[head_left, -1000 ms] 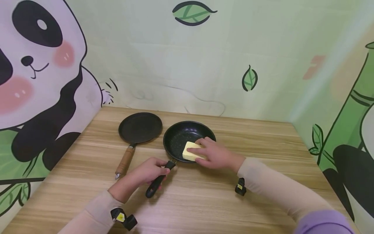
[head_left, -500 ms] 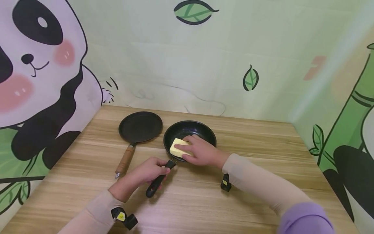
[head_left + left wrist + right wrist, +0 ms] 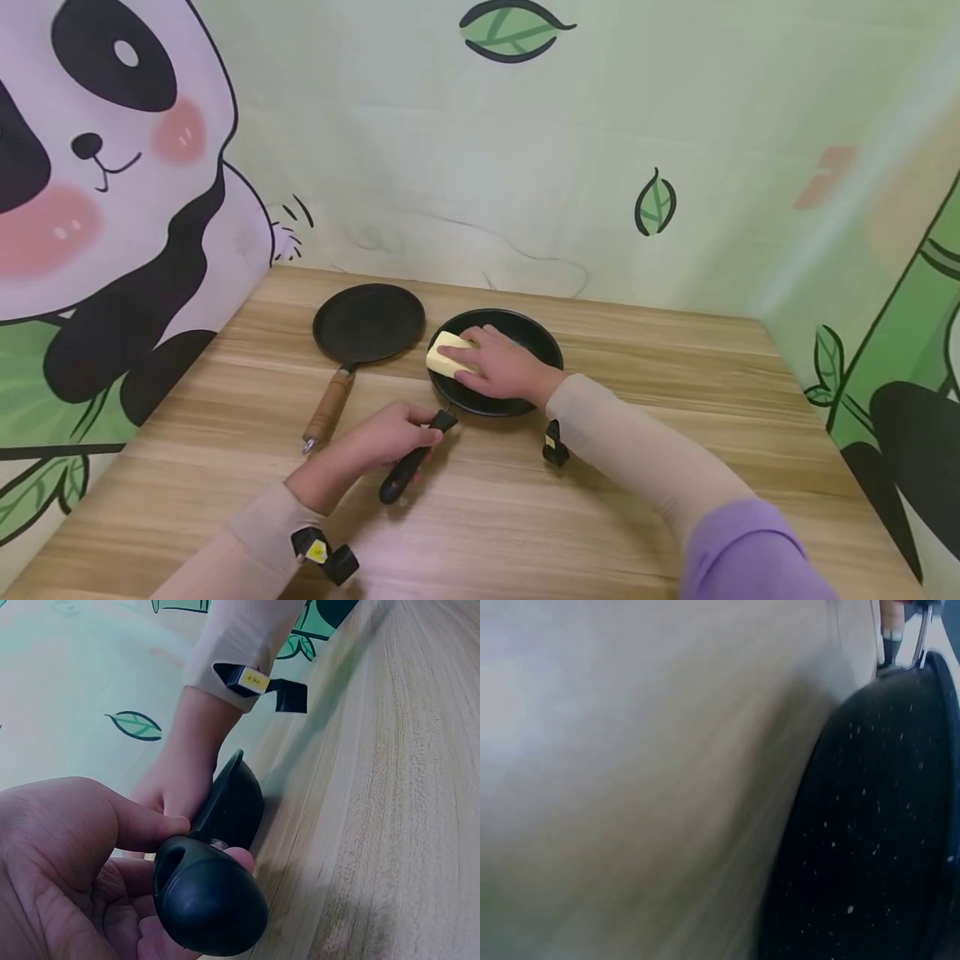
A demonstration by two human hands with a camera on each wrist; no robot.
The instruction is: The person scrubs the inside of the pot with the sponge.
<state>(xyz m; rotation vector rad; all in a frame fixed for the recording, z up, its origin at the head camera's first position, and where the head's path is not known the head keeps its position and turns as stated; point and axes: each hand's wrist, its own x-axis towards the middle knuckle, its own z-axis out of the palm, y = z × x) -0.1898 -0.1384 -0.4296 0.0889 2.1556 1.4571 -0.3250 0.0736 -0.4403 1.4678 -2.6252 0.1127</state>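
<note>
A black frying pan (image 3: 525, 332) rests on the wooden table in the head view, its handle (image 3: 405, 471) pointing toward the person. My left hand (image 3: 386, 442) grips that handle close to the pan, thumb on top; the left wrist view shows the thumb and fingers around the handle's end (image 3: 214, 900). In my right hand (image 3: 501, 362) is a pale yellow sponge-like block (image 3: 444, 353), held against the left inner side of the pan. The block's right part is hidden under the fingers. The right wrist view shows the pan's speckled outer wall (image 3: 862, 825), with neither hand nor block clearly visible.
A flat black griddle pan (image 3: 369, 323) with a wooden handle (image 3: 328, 407) lies to the left of the frying pan. Behind the wooden table (image 3: 645, 500) stands a wall covering (image 3: 420, 150) printed with pandas and leaves.
My right hand has carried the yellow block leftward and away from the person, from the pan's near right part to its left side. The left hand keeps its grip on the handle.
</note>
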